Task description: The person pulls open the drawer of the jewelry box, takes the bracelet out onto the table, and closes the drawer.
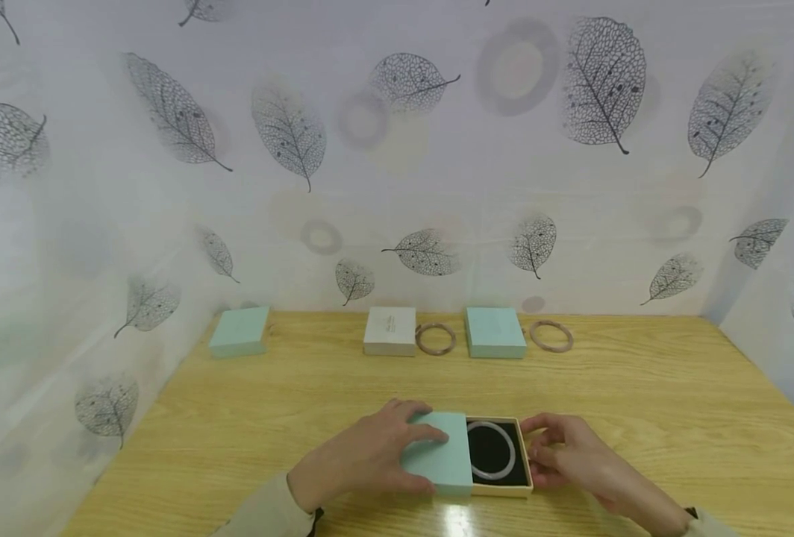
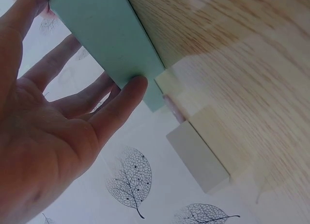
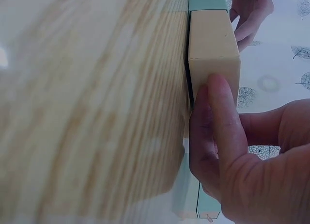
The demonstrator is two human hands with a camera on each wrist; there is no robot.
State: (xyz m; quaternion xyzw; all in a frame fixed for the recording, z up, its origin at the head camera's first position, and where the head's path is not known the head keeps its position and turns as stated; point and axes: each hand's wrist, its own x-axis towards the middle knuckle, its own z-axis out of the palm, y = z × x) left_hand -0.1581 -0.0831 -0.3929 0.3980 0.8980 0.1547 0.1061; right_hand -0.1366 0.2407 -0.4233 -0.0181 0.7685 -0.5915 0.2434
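On the table lies a mint-green box sleeve (image 1: pixel 449 462) with a cream inner tray (image 1: pixel 501 491) sticking out of its right end. A pale bangle (image 1: pixel 512 450) rests on the tray's black lining, its left edge close to the sleeve. My left hand (image 1: pixel 377 451) grips the sleeve across its width, thumb on the near side and fingers over the top and far side; the left wrist view shows the thumb against the sleeve's side. Fingertips of my right hand (image 1: pixel 574 456) touch the tray's right end; in the right wrist view they press on the cream end face (image 3: pixel 215 69).
Along the back of the wooden table (image 1: pixel 289 388) stand a mint box (image 1: pixel 241 332) at left, a white box (image 1: pixel 390 330) beside a brownish bangle (image 1: pixel 452 339), and another mint box (image 1: pixel 495 333) beside a second bangle (image 1: pixel 570 337). Behind hangs a leaf-patterned cloth (image 1: pixel 437 186).
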